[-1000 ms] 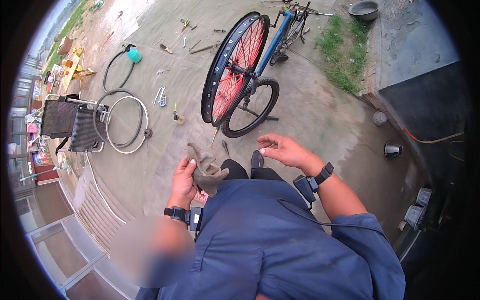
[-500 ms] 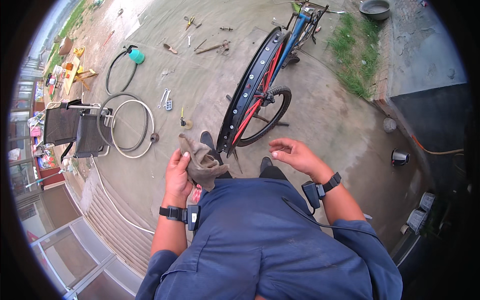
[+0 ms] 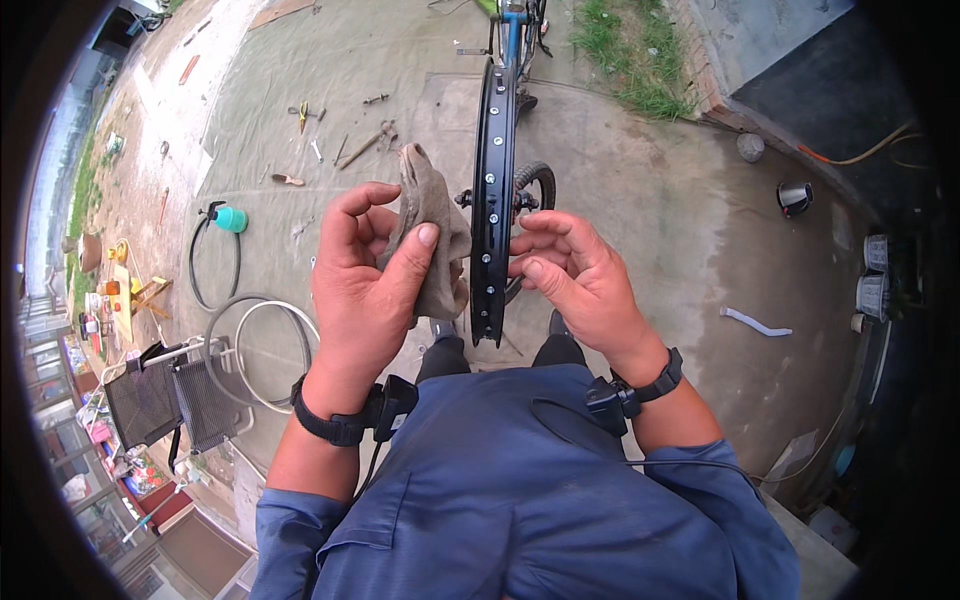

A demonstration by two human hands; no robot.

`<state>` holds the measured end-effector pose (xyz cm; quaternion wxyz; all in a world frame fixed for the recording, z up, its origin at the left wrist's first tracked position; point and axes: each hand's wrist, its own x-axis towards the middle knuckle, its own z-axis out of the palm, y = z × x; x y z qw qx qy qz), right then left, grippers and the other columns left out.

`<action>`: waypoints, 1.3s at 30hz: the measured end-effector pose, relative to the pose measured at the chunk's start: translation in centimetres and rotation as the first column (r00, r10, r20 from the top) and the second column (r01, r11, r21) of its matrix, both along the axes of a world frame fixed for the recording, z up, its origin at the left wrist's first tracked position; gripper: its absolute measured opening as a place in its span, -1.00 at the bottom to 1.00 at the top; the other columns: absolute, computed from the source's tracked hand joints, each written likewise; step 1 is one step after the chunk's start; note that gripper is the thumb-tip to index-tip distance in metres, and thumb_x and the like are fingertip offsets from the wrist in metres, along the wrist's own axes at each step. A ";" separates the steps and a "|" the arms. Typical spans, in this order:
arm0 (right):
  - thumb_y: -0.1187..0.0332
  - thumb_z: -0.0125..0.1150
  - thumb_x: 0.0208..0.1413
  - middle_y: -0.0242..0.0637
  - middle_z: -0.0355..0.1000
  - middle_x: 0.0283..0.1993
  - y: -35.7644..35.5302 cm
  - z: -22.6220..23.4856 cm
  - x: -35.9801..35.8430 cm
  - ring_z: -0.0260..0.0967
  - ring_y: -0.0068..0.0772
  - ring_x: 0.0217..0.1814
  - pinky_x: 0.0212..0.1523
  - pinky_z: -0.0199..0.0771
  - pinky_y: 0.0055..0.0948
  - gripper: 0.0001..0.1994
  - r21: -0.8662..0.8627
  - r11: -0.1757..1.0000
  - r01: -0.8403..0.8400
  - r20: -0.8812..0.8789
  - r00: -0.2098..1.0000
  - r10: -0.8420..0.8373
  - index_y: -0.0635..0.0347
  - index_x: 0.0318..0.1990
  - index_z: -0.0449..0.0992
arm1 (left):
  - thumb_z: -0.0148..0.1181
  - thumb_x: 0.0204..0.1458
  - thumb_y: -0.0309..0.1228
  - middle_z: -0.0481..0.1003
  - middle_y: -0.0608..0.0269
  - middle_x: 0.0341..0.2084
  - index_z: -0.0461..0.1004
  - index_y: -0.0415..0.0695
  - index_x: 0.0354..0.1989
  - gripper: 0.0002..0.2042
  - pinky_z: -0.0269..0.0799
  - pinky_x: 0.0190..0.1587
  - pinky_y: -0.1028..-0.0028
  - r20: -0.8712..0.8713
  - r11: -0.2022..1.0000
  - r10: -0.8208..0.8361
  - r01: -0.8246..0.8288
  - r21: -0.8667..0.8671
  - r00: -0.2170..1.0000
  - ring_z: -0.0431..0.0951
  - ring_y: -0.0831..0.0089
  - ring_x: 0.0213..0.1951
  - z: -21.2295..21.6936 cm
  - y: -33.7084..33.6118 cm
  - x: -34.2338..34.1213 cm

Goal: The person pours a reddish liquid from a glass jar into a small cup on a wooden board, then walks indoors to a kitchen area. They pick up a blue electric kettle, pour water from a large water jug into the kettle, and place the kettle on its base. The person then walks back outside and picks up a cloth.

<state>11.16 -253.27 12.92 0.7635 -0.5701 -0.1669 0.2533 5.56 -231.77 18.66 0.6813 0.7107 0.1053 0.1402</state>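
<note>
Standing over concrete ground (image 3: 640,200), looking down at both hands. Holding a grey-brown rag (image 3: 432,225) in the left hand (image 3: 365,290), thumb and fingers clamped on the cloth, bunched top of the rag poking up above the fingers. Pressing the rag against the left face of a black bicycle wheel rim (image 3: 490,180), seen edge-on and standing upright between the hands. Touching the rim's right side with the right hand (image 3: 575,275), fingers slightly apart and curled, tips at the rim near the hub, not closed around it. Wearing black wrist straps on both forearms. Lying well apart to the left: hand tools (image 3: 360,145), loose tyre hoops (image 3: 250,340), a teal-capped bottle (image 3: 228,217). Leaning behind the rim: a blue bicycle frame (image 3: 515,25)
</note>
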 end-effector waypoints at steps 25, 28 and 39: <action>0.46 0.09 0.35 -0.40 0.55 -0.14 2.7 -0.1 1.5 0.41 -0.74 -0.21 -0.22 0.48 -0.65 -0.38 0.084 0.996 -0.004 -0.160 0.987 0.018 0.19 0.51 0.05 | 0.24 0.14 -0.39 0.41 0.13 -0.46 0.49 -0.04 0.20 -0.59 0.43 -0.50 0.20 -0.240 0.342 0.034 0.215 0.915 0.970 0.53 0.11 -0.52 0.9 -5.5 -1.3; 0.41 0.11 0.35 -0.41 0.56 -0.15 3.2 0.3 2.7 0.42 -0.76 -0.27 -0.32 0.48 -0.66 -0.39 0.048 0.999 0.011 -0.127 0.992 -0.005 0.20 0.50 0.08 | 0.24 0.14 -0.40 0.41 0.12 -0.46 0.46 -0.04 0.24 -0.56 0.44 -0.50 0.20 -0.287 0.340 0.025 0.262 0.903 0.958 0.53 0.12 -0.52 0.3 -5.4 -2.7; 0.30 0.07 0.38 -0.42 0.58 -0.16 4.1 0.8 4.7 0.55 -0.63 -0.31 -0.35 0.51 -0.62 -0.47 0.063 0.997 0.048 -0.201 0.979 -0.034 0.14 0.45 0.19 | 0.26 0.12 -0.42 0.35 0.14 -0.49 0.43 -0.05 0.27 -0.51 0.41 -0.52 0.23 -0.253 0.325 -0.078 0.264 0.908 0.964 0.48 0.17 -0.55 -2.2 -4.4 -5.5</action>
